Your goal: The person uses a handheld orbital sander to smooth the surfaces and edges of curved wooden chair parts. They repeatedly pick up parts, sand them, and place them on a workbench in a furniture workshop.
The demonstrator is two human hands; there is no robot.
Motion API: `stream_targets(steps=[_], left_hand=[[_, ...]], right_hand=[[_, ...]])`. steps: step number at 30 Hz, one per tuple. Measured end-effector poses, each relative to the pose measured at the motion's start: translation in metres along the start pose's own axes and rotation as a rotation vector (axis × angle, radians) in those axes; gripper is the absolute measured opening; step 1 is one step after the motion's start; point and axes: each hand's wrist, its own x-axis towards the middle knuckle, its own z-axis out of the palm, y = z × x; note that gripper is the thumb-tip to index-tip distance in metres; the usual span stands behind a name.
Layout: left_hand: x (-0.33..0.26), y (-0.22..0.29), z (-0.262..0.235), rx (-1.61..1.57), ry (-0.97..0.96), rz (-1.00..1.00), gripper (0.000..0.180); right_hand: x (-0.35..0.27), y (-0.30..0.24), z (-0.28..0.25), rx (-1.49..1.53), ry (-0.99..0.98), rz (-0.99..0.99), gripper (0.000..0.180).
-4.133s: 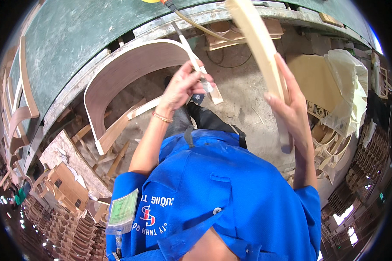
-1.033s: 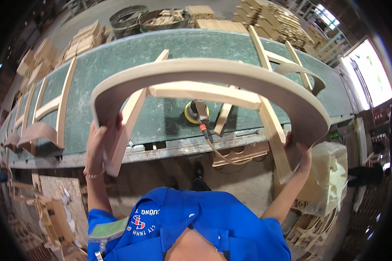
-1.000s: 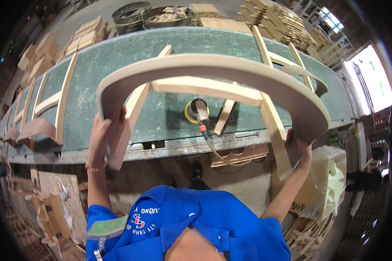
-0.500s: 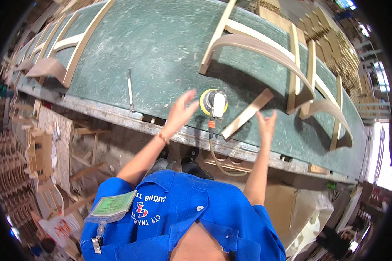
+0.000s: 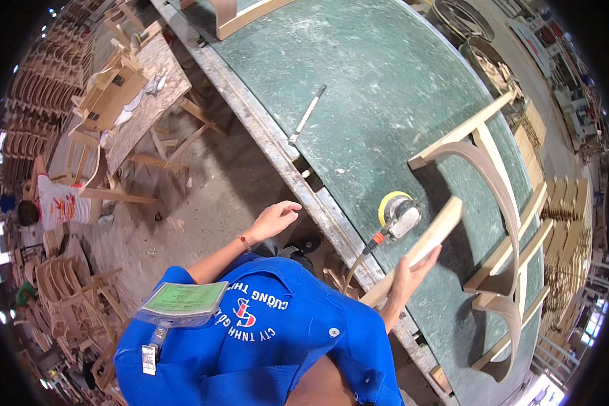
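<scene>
A short, pale wooden bar (image 5: 434,233) is in my right hand (image 5: 409,279), tilted over the green worktop's front edge, fingers wrapped round it near its lower part. My left hand (image 5: 276,220) hangs in front of the table edge with nothing in it, its fingers loosely bent. Just left of the bar lies a round sander (image 5: 400,214) with a yellow pad rim, white-and-black body and orange hose fitting. Further left on the worktop rests a slim, pale-handled tool (image 5: 307,115), perhaps a brush.
Curved wooden chair-back frames (image 5: 504,196) stand along the right of the green worktop (image 5: 358,88). Another frame (image 5: 250,19) sits at its far left. Stacked wooden parts (image 5: 567,237) lie beyond. A board table (image 5: 162,84) and a person (image 5: 64,199) are at left.
My right hand has taken hold of the wooden bar and lifted it off the worktop. My left hand has drawn back from beside the sander. The view has turned.
</scene>
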Motion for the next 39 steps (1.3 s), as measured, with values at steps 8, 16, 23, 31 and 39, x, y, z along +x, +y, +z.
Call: stream_targets(steps=[8, 16, 23, 31, 39], left_hand=[[0.011, 0.014, 0.004, -0.041, 0.014, 0.074, 0.030], [-0.001, 0.001, -0.043, 0.013, 0.234, 0.019, 0.030], [0.029, -0.003, -0.088, -0.061, 0.305, 0.050, 0.028], [0.117, -0.001, -0.170, 0.000, 0.145, 0.098, 0.029], [0.202, 0.013, -0.247, -0.028, -0.066, 0.246, 0.030]], right_hand=[[0.033, -0.008, 0.110, -0.349, -0.219, -0.205, 0.076], [0.042, -0.007, 0.117, -0.914, -0.086, -0.346, 0.093], [0.043, -0.009, 0.084, -0.904, 0.156, -0.273, 0.090], [0.056, 0.011, 0.108, -0.657, 0.369, 0.036, 0.069], [0.054, -0.008, 0.182, -0.634, 0.425, 0.054, 0.072]])
